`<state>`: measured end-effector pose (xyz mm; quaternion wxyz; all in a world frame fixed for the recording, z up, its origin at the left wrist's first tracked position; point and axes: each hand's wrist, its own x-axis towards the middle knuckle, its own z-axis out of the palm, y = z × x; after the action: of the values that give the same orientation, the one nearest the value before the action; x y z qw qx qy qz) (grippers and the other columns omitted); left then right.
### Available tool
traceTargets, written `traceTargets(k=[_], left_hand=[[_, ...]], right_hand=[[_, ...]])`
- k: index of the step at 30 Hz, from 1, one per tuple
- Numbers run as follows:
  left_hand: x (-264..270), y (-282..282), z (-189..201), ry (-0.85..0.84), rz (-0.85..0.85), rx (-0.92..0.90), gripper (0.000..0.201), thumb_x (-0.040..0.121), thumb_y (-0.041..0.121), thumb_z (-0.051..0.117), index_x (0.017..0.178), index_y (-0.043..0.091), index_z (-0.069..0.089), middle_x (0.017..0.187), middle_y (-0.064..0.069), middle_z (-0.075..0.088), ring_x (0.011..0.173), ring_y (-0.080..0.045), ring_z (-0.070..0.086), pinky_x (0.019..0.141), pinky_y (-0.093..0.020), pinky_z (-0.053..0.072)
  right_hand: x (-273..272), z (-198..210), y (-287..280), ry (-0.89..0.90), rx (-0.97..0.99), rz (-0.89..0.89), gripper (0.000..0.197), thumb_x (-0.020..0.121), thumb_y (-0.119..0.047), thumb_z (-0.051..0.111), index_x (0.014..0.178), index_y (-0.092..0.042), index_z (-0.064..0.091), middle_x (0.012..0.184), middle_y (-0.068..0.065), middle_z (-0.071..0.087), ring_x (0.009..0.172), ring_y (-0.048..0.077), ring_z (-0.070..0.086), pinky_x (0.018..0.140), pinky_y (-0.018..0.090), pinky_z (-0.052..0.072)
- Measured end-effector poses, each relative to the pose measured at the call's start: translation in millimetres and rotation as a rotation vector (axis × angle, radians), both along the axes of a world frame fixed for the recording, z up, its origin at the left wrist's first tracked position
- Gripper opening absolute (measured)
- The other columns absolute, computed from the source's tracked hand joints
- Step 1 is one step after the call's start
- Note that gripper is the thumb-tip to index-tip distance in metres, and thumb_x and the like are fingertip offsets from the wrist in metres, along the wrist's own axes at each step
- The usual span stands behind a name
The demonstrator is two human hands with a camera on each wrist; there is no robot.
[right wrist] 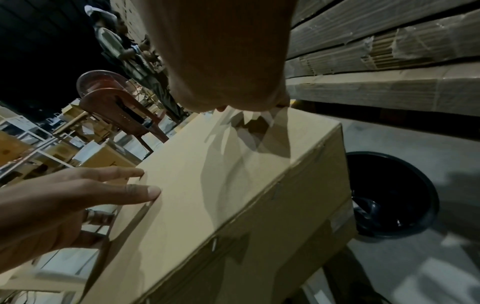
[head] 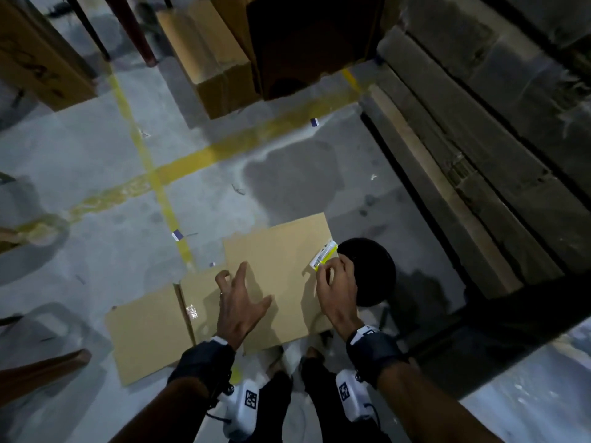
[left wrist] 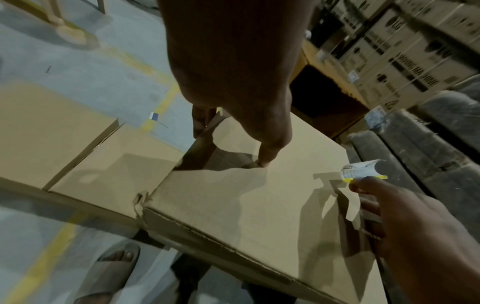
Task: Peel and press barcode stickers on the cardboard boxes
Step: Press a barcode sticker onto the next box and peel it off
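Note:
A plain cardboard box point(head: 281, 260) stands in front of me, its top facing up. My right hand point(head: 332, 279) pinches a white and yellow barcode sticker point(head: 324, 254) over the box's right edge; the sticker point(left wrist: 363, 170) curls upward in the left wrist view. My left hand point(head: 241, 294) is spread, fingers straight, with fingertips point(left wrist: 265, 162) touching the box top point(left wrist: 246, 195). In the right wrist view the left hand point(right wrist: 78, 195) reaches onto the box point(right wrist: 207, 174), while the right hand's fingers are mostly hidden behind the palm.
A second, lower box point(head: 150, 324) lies to the left. A black round bin point(head: 371, 270) stands right of the box. Wrapped cardboard stacks point(head: 479, 139) line the right side. More boxes point(head: 217, 59) stand ahead on the grey floor with yellow lines point(head: 204, 155).

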<state>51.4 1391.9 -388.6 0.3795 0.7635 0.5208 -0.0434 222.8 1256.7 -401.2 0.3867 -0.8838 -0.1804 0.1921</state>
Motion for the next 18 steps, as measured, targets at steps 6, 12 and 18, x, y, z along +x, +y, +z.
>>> traceTargets(k=[6, 12, 18], left_hand=[[-17.7, -0.8, -59.4, 0.033, 0.030, -0.039, 0.102, 0.068, 0.046, 0.088, 0.151, 0.030, 0.031, 0.140, -0.005, 0.021, 0.109, -0.044, 0.058, 0.094, -0.045, 0.053], [-19.5, 1.5, -87.8, 0.035, 0.021, -0.046, 0.102, 0.067, 0.044, 0.090, 0.151, 0.029, 0.034, 0.141, -0.007, 0.023, 0.111, -0.043, 0.057, 0.093, -0.044, 0.053], [-15.7, 14.1, -98.2, 0.040, 0.043, -0.062, 0.101, 0.069, 0.042, 0.091, 0.150, 0.031, 0.032, 0.145, -0.009, 0.020, 0.104, -0.039, 0.059, 0.094, -0.043, 0.051]], right_hand=[[-19.2, -51.4, 3.9, -0.007, 0.048, -0.034, 0.020, 0.096, -0.028, 0.052, 0.090, -0.011, 0.061, 0.129, 0.005, 0.053, 0.111, 0.023, 0.059, 0.098, 0.033, 0.047], [-24.3, -80.1, -1.7, 0.032, 0.078, -0.044, 0.007, 0.097, -0.017, 0.059, 0.092, -0.012, 0.060, 0.129, 0.000, 0.049, 0.114, 0.023, 0.057, 0.101, 0.033, 0.045], [-18.7, -94.7, 13.2, 0.058, 0.113, -0.055, 0.010, 0.095, -0.017, 0.059, 0.087, -0.011, 0.058, 0.136, 0.003, 0.052, 0.117, 0.022, 0.057, 0.101, 0.030, 0.044]])
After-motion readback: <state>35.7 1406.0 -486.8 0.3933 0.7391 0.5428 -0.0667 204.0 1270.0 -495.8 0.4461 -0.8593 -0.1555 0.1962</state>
